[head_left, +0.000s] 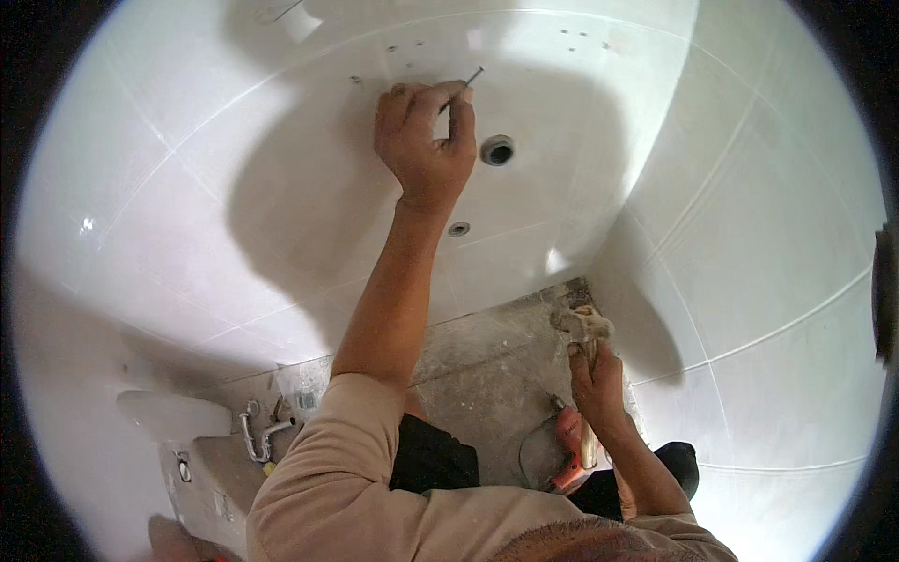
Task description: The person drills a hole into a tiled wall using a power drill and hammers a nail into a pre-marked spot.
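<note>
My left hand (427,140) is raised against the white tiled wall (562,178), thumb and fingertips pinching a thin nail (476,75). The nail points away from my fingers, up and to the right; whether its tip touches the tile I cannot tell. Close by on the right, a round drain hole (497,150) opens in the wall, and a smaller hole (458,229) sits below it. Lower right, my right hand (597,382) is closed around a hammer (587,327). Its head shows above my fist and its pale handle runs down below it.
Small drilled holes (573,39) dot the upper wall in two groups. On the dusty floor (478,365) lies a red power drill (567,440) with its cord. To the left are a white ceramic fixture (173,415) and a chrome trap pipe (267,436). Another tiled wall (749,281) closes in the right.
</note>
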Action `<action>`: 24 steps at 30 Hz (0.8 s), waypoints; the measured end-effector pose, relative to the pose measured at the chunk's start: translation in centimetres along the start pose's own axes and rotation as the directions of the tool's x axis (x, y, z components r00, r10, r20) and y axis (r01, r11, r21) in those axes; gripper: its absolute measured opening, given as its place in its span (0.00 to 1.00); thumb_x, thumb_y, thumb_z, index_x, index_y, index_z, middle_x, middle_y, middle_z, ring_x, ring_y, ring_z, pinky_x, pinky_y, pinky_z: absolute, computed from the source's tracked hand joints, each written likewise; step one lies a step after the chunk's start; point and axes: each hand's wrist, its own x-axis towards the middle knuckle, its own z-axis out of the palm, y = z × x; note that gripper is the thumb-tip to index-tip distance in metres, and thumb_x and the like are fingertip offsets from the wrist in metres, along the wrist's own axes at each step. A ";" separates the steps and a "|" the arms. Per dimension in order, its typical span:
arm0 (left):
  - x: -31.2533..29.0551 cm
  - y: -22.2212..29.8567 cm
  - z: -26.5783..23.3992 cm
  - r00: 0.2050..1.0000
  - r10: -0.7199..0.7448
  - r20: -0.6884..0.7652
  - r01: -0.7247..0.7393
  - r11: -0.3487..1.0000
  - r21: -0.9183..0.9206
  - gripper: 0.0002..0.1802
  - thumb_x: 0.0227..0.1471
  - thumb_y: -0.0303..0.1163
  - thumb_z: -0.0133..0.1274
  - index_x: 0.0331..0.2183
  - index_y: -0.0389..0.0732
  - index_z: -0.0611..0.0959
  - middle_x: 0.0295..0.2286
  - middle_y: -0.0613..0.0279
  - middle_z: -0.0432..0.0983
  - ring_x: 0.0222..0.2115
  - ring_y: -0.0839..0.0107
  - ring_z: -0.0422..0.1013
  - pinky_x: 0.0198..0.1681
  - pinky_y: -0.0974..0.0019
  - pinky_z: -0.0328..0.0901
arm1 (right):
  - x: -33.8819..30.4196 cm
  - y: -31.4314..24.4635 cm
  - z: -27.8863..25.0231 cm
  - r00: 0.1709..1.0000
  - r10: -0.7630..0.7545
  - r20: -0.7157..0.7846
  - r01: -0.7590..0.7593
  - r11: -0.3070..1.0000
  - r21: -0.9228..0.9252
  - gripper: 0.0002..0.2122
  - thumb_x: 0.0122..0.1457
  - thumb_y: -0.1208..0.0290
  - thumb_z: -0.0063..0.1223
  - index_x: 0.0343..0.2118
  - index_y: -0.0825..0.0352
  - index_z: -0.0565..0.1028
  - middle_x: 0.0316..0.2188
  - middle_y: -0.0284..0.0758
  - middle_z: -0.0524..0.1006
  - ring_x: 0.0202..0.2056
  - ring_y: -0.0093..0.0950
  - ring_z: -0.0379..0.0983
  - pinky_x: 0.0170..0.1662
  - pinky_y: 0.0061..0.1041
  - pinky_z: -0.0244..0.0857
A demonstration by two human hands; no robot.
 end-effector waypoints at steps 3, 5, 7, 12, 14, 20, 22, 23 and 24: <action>-1.1 2.5 1.7 0.996 0.011 0.092 -0.003 0.996 -0.092 0.04 0.47 0.26 0.64 0.28 0.43 0.84 0.25 0.63 0.77 0.27 0.63 0.72 0.33 0.61 0.67 | -0.5 0.0 -0.7 0.991 0.100 0.090 -0.102 0.995 0.013 0.11 0.65 0.67 0.52 0.34 0.72 0.71 0.19 0.39 0.72 0.23 0.26 0.66 0.27 0.32 0.62; -1.3 3.7 2.9 0.994 0.040 0.105 -0.021 0.984 -0.177 0.04 0.47 0.26 0.64 0.28 0.44 0.84 0.25 0.64 0.77 0.27 0.62 0.71 0.33 0.60 0.66 | -0.6 0.1 -1.0 0.994 0.057 0.098 -0.061 0.998 0.032 0.12 0.65 0.66 0.53 0.34 0.72 0.71 0.21 0.42 0.74 0.23 0.29 0.69 0.29 0.34 0.64; -0.4 4.1 4.3 0.992 0.059 0.113 -0.045 0.991 -0.126 0.04 0.47 0.27 0.65 0.27 0.44 0.84 0.25 0.64 0.77 0.27 0.62 0.71 0.32 0.61 0.67 | -0.5 0.0 -1.9 0.985 0.106 0.135 -0.112 0.993 0.035 0.12 0.65 0.66 0.54 0.35 0.72 0.71 0.22 0.43 0.75 0.24 0.30 0.70 0.30 0.34 0.65; 3.7 1.8 8.8 0.979 0.193 0.073 -0.193 0.981 -0.007 0.06 0.43 0.25 0.64 0.25 0.44 0.82 0.25 0.66 0.75 0.29 0.64 0.72 0.32 0.60 0.66 | -0.7 -0.5 -3.5 0.966 0.137 0.220 -0.157 0.985 0.078 0.12 0.64 0.66 0.54 0.39 0.73 0.72 0.24 0.45 0.76 0.25 0.31 0.73 0.31 0.35 0.66; 5.3 0.3 10.2 0.928 0.371 0.033 -0.366 0.925 -0.106 0.05 0.43 0.26 0.64 0.25 0.44 0.82 0.26 0.65 0.75 0.30 0.62 0.73 0.35 0.59 0.68 | -0.7 0.0 -3.5 0.976 0.121 0.181 -0.144 0.982 0.118 0.13 0.63 0.66 0.55 0.39 0.74 0.72 0.25 0.47 0.76 0.26 0.36 0.75 0.32 0.36 0.67; 4.2 0.5 10.4 0.917 0.371 0.149 -0.371 0.928 -0.030 0.05 0.43 0.27 0.63 0.26 0.44 0.82 0.27 0.64 0.76 0.33 0.62 0.73 0.41 0.59 0.69 | -0.6 1.4 -3.8 0.964 0.151 0.219 -0.172 0.982 0.081 0.13 0.63 0.66 0.55 0.38 0.74 0.72 0.27 0.51 0.77 0.29 0.45 0.77 0.33 0.39 0.68; 4.0 0.5 10.4 0.916 0.378 0.138 -0.378 0.926 -0.027 0.05 0.43 0.27 0.63 0.26 0.44 0.82 0.27 0.64 0.75 0.33 0.62 0.73 0.41 0.59 0.69 | -0.6 1.6 -3.6 0.968 0.132 0.216 -0.156 0.983 0.097 0.14 0.63 0.65 0.55 0.39 0.74 0.72 0.27 0.51 0.78 0.29 0.45 0.77 0.33 0.39 0.68; 4.0 0.4 10.3 0.915 0.382 0.128 -0.384 0.923 -0.009 0.05 0.43 0.27 0.63 0.26 0.45 0.82 0.27 0.64 0.75 0.33 0.61 0.73 0.41 0.59 0.69 | -0.6 1.7 -3.5 0.971 0.111 0.212 -0.137 0.984 0.112 0.14 0.63 0.65 0.54 0.40 0.74 0.72 0.27 0.51 0.78 0.29 0.46 0.77 0.34 0.39 0.68; 4.0 0.4 10.2 0.915 0.386 0.117 -0.390 0.921 0.010 0.05 0.43 0.27 0.63 0.26 0.45 0.81 0.27 0.64 0.75 0.32 0.61 0.73 0.40 0.58 0.69 | -0.5 1.5 -3.4 0.970 0.107 0.219 -0.135 0.984 0.114 0.14 0.63 0.65 0.54 0.40 0.74 0.72 0.27 0.51 0.78 0.29 0.46 0.77 0.34 0.39 0.68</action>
